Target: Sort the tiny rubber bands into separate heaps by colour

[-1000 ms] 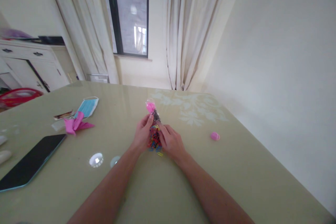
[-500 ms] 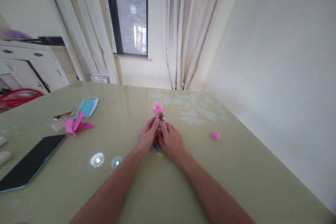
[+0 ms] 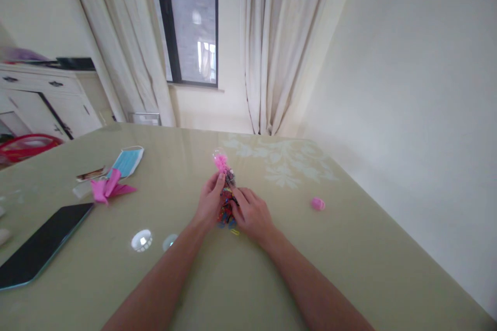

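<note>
My left hand (image 3: 209,201) is closed around a clear plastic container (image 3: 221,161), tilted with its rounded end pointing away. Bright pink bits fill that far end, and small silvery pieces show just below them. Under and between my hands lie small red, blue and yellow pieces that look like paper clips (image 3: 227,213); whether some are inside the clear plastic I cannot tell. A yellow paper clip (image 3: 235,231) lies on the table at the near edge of these. My right hand (image 3: 252,212) has its fingers bent in against the coloured pieces, and its fingertips are partly hidden.
On the left are a dark tablet-like slab (image 3: 50,243), a pink folded-paper figure (image 3: 111,187) and a blue face mask (image 3: 126,162). Two shiny round spots (image 3: 142,240) show nearer me. A small pink lump (image 3: 318,204) lies on the right; a wall (image 3: 419,139) borders that side.
My left hand and the clear container have shifted slightly left, and the container leans more to the left. My right hand stays beside the coloured pieces, more of which now show between my hands.
</note>
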`<state>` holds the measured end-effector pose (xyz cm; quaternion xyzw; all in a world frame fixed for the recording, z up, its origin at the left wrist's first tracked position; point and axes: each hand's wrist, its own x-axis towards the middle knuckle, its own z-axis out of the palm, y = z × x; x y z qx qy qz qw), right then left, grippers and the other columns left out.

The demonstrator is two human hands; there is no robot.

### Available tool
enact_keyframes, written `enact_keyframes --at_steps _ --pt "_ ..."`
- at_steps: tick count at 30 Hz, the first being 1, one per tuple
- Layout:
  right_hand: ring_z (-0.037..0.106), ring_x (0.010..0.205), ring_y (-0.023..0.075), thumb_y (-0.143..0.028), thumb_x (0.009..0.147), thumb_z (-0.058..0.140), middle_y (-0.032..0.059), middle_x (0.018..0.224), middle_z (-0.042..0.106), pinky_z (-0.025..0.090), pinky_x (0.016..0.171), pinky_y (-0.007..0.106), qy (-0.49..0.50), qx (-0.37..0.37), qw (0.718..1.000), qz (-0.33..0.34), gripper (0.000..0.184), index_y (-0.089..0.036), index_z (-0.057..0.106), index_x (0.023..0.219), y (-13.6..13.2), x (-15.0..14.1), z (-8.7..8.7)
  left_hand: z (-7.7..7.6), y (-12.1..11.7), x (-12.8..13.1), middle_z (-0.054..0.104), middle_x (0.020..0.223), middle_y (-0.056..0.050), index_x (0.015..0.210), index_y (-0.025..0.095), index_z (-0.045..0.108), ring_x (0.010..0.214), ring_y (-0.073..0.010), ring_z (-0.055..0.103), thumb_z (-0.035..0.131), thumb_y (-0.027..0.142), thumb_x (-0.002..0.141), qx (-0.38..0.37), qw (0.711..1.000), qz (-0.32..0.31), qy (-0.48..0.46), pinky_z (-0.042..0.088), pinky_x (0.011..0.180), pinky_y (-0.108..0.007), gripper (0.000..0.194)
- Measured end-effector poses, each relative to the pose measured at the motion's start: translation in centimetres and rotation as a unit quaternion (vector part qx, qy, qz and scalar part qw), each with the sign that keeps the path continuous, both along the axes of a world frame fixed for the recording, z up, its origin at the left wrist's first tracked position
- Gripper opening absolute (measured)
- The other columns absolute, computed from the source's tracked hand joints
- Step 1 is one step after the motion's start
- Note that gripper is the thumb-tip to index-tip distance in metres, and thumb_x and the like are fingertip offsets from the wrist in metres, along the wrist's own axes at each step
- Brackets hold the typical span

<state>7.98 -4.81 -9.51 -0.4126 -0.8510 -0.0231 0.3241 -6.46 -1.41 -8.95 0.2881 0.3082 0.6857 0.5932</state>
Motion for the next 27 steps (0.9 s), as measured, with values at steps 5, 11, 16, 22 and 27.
enact_keyframes --at_steps 5,11,16,22,27 --pt "0.065 0.112 0.0292 -0.023 0.106 0.05 0.0171 0.131 0.069 0.057 0.099 0.043 -0.039 0.013 0.999 -0.013 0.057 -0.015 0.039 0.161 -0.1 -0.4 0.2 0.3 -0.5 0.0 0.08 0.094 -0.002 0.098 0.02 0.08 0.077 -0.0119 0.071 0.094 0.047 0.071 0.014 0.998 -0.048 -0.031 0.058 0.072 -0.021 0.04" --pt "0.066 0.11 0.0295 -0.024 0.102 0.056 0.017 0.123 0.07 0.057 0.095 0.042 -0.048 -0.078 0.994 -0.06 0.045 -0.015 0.052 0.146 -0.3 -0.6 0.4 0.4 -1.2 0.7 0.081 0.092 -0.003 0.104 0.019 0.081 0.071 -0.0112 0.07 0.095 0.043 0.073 0.045 0.995 -0.091 -0.004 0.056 0.068 -0.02 0.042" --pt "0.068 0.109 0.0272 -0.024 0.104 0.054 0.0155 0.123 0.071 0.057 0.095 0.038 -0.024 -0.085 0.996 -0.013 0.045 -0.016 0.048 0.149 -0.2 -0.2 0.2 0.5 -0.8 0.4 0.081 0.094 -0.003 0.101 0.019 0.082 0.075 -0.0113 0.072 0.097 0.043 0.069 0.021 0.997 -0.057 -0.043 0.058 0.071 -0.02 0.043" --pt "0.069 0.108 0.027 -0.024 0.106 0.05 0.0147 0.121 0.072 0.058 0.096 0.04 0.039 -0.062 0.997 0.008 0.039 -0.016 0.053 0.145 0.0 -0.2 -0.3 0.9 -0.7 -0.1 0.081 0.098 -0.003 0.102 0.018 0.082 0.078 -0.0116 0.072 0.099 0.041 0.066 0.007 0.996 -0.055 -0.064 0.059 0.072 -0.021 0.047" --pt "0.069 0.111 0.0278 -0.023 0.107 0.048 0.0154 0.125 0.072 0.059 0.098 0.042 0.036 -0.041 0.998 0.024 0.052 -0.018 0.042 0.158 -0.1 -0.1 -0.1 1.0 -0.7 -0.2 0.081 0.102 -0.003 0.105 0.019 0.081 0.082 -0.0124 0.072 0.099 0.041 0.066 0.005 0.996 -0.052 -0.072 0.059 0.073 -0.021 0.047"
